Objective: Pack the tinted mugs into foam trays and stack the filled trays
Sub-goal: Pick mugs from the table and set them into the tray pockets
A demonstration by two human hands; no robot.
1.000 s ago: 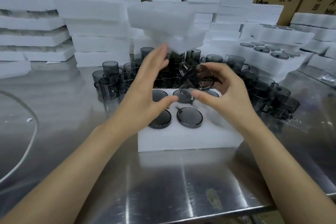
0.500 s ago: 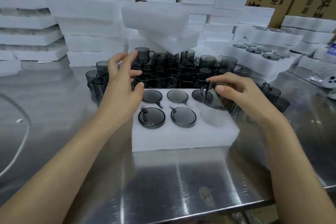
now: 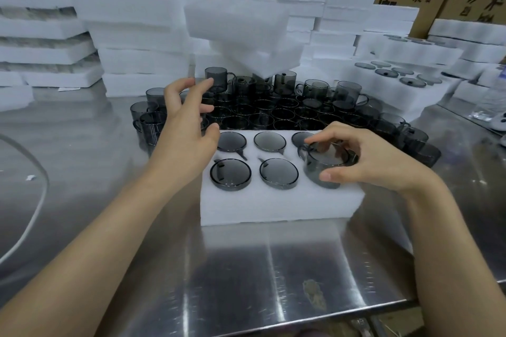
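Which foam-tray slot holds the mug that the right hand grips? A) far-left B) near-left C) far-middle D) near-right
D: the right hand grips the mug, which is partly sunk in the near-right slot of the foam tray; the other five slots already hold mugs.

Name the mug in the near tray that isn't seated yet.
The front-right mug, gripped by the right hand; it stands proud while the others sit flush.

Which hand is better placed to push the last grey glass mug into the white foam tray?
Probably the right hand: it grips the grey glass mug, half sunk in the white foam tray's near-right slot. The left hand hovers open, empty.
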